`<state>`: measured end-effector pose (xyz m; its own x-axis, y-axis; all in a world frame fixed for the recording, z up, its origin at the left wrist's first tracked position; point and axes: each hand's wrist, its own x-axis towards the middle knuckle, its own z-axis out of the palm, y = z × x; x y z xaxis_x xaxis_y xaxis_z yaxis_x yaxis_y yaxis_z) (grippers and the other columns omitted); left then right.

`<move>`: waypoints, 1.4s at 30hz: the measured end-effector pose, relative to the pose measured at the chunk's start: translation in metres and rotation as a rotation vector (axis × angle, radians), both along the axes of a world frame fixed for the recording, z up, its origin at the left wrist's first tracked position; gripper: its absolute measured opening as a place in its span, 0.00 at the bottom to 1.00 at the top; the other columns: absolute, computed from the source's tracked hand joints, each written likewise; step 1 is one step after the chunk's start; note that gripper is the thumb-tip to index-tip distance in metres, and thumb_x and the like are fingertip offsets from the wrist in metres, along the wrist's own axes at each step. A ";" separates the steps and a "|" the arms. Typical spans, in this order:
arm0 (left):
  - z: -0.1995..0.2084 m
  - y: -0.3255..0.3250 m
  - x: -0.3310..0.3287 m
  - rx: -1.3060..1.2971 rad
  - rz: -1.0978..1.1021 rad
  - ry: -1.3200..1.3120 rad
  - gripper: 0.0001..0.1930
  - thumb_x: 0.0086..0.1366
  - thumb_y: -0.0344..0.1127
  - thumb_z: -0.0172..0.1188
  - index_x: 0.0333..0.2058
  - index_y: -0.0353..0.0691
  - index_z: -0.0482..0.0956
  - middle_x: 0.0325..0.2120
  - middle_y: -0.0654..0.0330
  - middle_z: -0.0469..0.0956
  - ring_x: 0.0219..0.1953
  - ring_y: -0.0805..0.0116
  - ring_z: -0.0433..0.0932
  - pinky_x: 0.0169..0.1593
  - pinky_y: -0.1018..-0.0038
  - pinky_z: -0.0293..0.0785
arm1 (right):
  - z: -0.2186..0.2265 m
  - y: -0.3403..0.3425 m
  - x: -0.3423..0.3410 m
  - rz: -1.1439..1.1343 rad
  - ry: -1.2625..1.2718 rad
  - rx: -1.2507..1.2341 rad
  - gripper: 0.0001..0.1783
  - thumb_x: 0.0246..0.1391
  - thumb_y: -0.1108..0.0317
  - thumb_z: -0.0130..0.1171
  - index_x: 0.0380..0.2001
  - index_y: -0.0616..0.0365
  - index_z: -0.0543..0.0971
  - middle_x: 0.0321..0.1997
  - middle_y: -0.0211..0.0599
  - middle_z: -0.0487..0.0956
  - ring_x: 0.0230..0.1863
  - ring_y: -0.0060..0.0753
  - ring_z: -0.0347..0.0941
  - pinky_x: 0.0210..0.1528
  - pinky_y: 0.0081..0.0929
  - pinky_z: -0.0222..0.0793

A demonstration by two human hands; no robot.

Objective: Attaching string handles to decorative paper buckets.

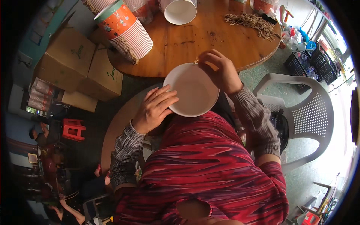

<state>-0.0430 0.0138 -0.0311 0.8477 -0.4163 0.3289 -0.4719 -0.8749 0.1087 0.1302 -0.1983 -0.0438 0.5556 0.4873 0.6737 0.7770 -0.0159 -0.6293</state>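
Note:
A white paper bucket (193, 92) is in front of my body, its mouth turned up towards me. My left hand (155, 107) grips its left rim, with the fingers lying over the edge onto the inner wall. At the far rim a short end of tan cord (196, 61) sticks up. My right hand (221, 69) is bent over the right far rim, its fingertips pinched close beside that cord. The rest of the cord is hidden.
A wooden table (187, 45) stands ahead, bearing a stack of paper buckets (125, 33), another white bucket (180, 12) and a bundle of tan cords (253, 24). Cardboard boxes (71, 56) stand left, a grey plastic chair (311, 116) right. A red stool (73, 129) and other people are further left.

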 end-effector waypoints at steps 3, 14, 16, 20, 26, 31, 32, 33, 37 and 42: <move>-0.009 0.003 0.011 0.013 -0.017 -0.062 0.19 0.46 0.26 0.67 0.40 0.42 0.78 0.46 0.62 0.75 0.57 0.62 0.68 0.59 0.61 0.61 | -0.009 0.022 0.026 0.009 -0.163 -0.041 0.05 0.47 0.75 0.59 0.30 0.59 0.76 0.37 0.43 0.77 0.37 0.44 0.74 0.39 0.29 0.70; -0.006 -0.018 0.027 -0.285 0.024 -0.280 0.08 0.52 0.33 0.66 0.29 0.40 0.78 0.24 0.60 0.76 0.32 0.62 0.76 0.46 0.64 0.70 | -0.037 0.007 0.064 0.054 0.393 0.215 0.03 0.54 0.77 0.56 0.32 0.66 0.77 0.32 0.32 0.80 0.35 0.18 0.73 0.40 0.18 0.70; -0.009 -0.024 0.029 -0.357 0.054 -0.302 0.09 0.53 0.33 0.66 0.31 0.38 0.78 0.24 0.59 0.76 0.32 0.60 0.76 0.43 0.65 0.71 | -0.030 -0.006 0.056 -0.023 0.366 0.211 0.04 0.54 0.77 0.56 0.33 0.67 0.77 0.34 0.32 0.80 0.37 0.18 0.73 0.42 0.18 0.70; -0.022 -0.027 0.027 -0.498 0.070 -0.202 0.09 0.58 0.29 0.61 0.38 0.35 0.78 0.29 0.54 0.78 0.35 0.56 0.76 0.39 0.67 0.73 | -0.024 -0.019 -0.004 0.036 0.517 0.376 0.05 0.54 0.76 0.57 0.33 0.66 0.76 0.32 0.33 0.79 0.37 0.19 0.74 0.42 0.18 0.70; -0.012 -0.032 0.033 -0.636 0.080 -0.002 0.09 0.64 0.25 0.52 0.42 0.34 0.75 0.35 0.50 0.79 0.38 0.56 0.78 0.40 0.70 0.73 | -0.018 -0.023 -0.047 0.005 0.148 0.125 0.04 0.51 0.78 0.58 0.32 0.62 0.76 0.43 0.42 0.78 0.35 0.29 0.76 0.34 0.20 0.70; -0.005 -0.036 0.041 -0.671 0.057 0.062 0.09 0.63 0.25 0.53 0.42 0.33 0.75 0.34 0.51 0.80 0.36 0.57 0.80 0.38 0.72 0.75 | -0.027 -0.016 -0.049 0.103 0.140 0.126 0.07 0.53 0.79 0.55 0.37 0.62 0.74 0.43 0.40 0.78 0.33 0.25 0.75 0.29 0.19 0.69; -0.003 -0.038 0.041 -0.670 0.062 0.067 0.09 0.63 0.25 0.53 0.42 0.33 0.75 0.34 0.51 0.80 0.36 0.57 0.80 0.38 0.72 0.75 | -0.028 -0.015 -0.049 0.152 0.308 0.115 0.07 0.56 0.78 0.53 0.39 0.63 0.72 0.38 0.37 0.77 0.30 0.22 0.73 0.28 0.18 0.68; 0.000 -0.040 0.044 -0.658 0.084 0.109 0.08 0.63 0.25 0.54 0.41 0.34 0.76 0.33 0.51 0.80 0.36 0.58 0.81 0.38 0.72 0.75 | -0.038 -0.013 -0.042 0.179 0.405 0.200 0.05 0.58 0.76 0.52 0.38 0.63 0.72 0.34 0.34 0.76 0.29 0.20 0.72 0.28 0.17 0.67; 0.008 -0.042 0.049 -0.706 0.087 0.143 0.06 0.62 0.26 0.55 0.37 0.36 0.78 0.29 0.54 0.80 0.34 0.60 0.80 0.37 0.72 0.74 | -0.057 -0.016 -0.016 0.237 0.781 0.302 0.06 0.62 0.68 0.51 0.34 0.59 0.70 0.31 0.29 0.75 0.23 0.15 0.67 0.25 0.14 0.65; -0.001 -0.029 0.050 -0.550 0.008 0.022 0.04 0.62 0.29 0.57 0.33 0.36 0.79 0.26 0.56 0.79 0.31 0.63 0.78 0.36 0.73 0.73 | -0.073 -0.022 -0.014 0.266 0.941 0.375 0.07 0.62 0.66 0.51 0.33 0.57 0.70 0.31 0.28 0.75 0.22 0.15 0.66 0.22 0.13 0.63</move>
<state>0.0066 -0.0151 -0.0326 0.8590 -0.1818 0.4787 -0.4584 -0.6897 0.5605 0.1159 -0.2204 -0.1168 0.8393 0.5202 0.1582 -0.0793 0.4049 -0.9109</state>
